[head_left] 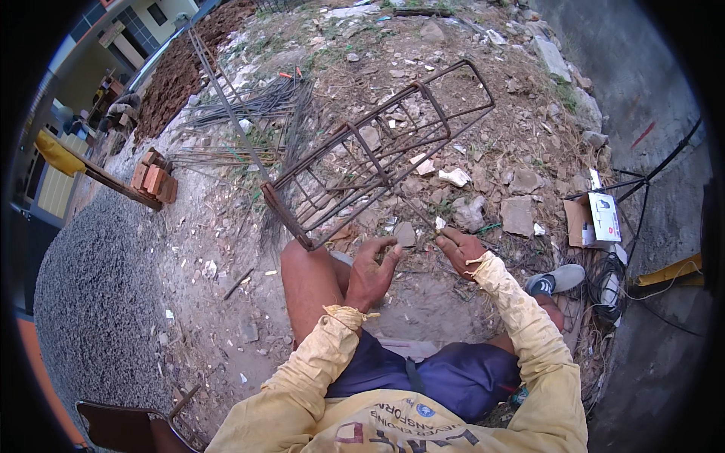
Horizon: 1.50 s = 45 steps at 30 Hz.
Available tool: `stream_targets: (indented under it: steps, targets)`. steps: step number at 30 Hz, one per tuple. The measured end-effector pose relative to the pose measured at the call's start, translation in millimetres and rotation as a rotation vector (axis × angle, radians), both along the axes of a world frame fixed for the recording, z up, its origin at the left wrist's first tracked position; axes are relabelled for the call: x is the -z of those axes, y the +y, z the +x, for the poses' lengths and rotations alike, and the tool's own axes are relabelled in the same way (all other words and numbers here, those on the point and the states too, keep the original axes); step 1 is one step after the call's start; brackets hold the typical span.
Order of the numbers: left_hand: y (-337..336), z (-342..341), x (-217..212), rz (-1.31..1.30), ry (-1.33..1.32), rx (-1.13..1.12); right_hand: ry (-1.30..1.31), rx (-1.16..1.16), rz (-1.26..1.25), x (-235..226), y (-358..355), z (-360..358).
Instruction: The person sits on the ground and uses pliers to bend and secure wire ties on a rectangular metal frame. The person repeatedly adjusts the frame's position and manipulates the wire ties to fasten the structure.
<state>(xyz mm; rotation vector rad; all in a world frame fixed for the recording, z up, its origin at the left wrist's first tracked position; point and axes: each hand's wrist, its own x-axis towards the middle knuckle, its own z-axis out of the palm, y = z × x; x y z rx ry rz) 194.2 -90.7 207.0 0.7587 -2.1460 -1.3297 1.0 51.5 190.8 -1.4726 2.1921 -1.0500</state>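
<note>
I sit on the ground with my knees bent, in a yellow long-sleeved shirt and dark blue shorts. A rusty steel rebar cage (377, 151) lies tilted in front of me, its near end by my left knee. My left hand (372, 273) is half curled just below that end, fingers apart, and seems to pinch a thin tie wire; I cannot tell for sure. My right hand (461, 249) hovers to the right over the dirt, fingers bent, a thin wire running up from it toward the cage.
Loose thin steel rods (249, 113) lie beyond the cage on the left. Stacked bricks (155, 180) and a gravel patch (98, 302) are at the left. A small cardboard box (595, 219) and coiled wire (604, 283) sit at the right. Rubble covers the ground.
</note>
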Motion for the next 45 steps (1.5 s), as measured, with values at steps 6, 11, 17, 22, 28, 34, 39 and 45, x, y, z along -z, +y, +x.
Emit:
stream_targets:
  steps: [6, 11, 17, 22, 28, 34, 39, 45]
  targets:
    - [-6.6, -21.5, 30.4, 0.124, -0.005, -0.129, -0.748, 0.002, 0.284, -10.1, 4.3, -4.1]
    - [8.8, -17.7, 38.7, 0.549, 0.176, -0.059, -0.018, 0.257, 0.245, -15.7, -5.9, 28.4]
    - [35.2, -0.4, 31.6, 0.82, 0.224, -0.065, -0.796, 0.179, 0.316, -20.1, -5.9, 28.5]
    - [56.3, 8.5, 18.3, 0.88, 0.2, 0.04, -1.87, -0.005, 0.378, -8.8, -0.6, 13.5]
    - [83.3, 27.3, 39.8, 0.96, 0.098, 0.108, -1.021, 0.061, 0.291, -16.3, -7.2, 22.1]
    - [108.0, 30.6, 41.2, 1.097, 0.093, 0.186, 0.149, 0.268, 0.011, -6.3, 1.7, 35.7]
    - [115.5, 30.0, 22.3, 1.205, 0.062, 0.27, -0.387, -0.013, 0.095, 8.1, -2.6, 15.1]
    - [106.3, 19.0, -41.4, 1.262, -0.096, 0.513, -1.766, -0.082, 0.119, -1.9, 2.5, 17.6]
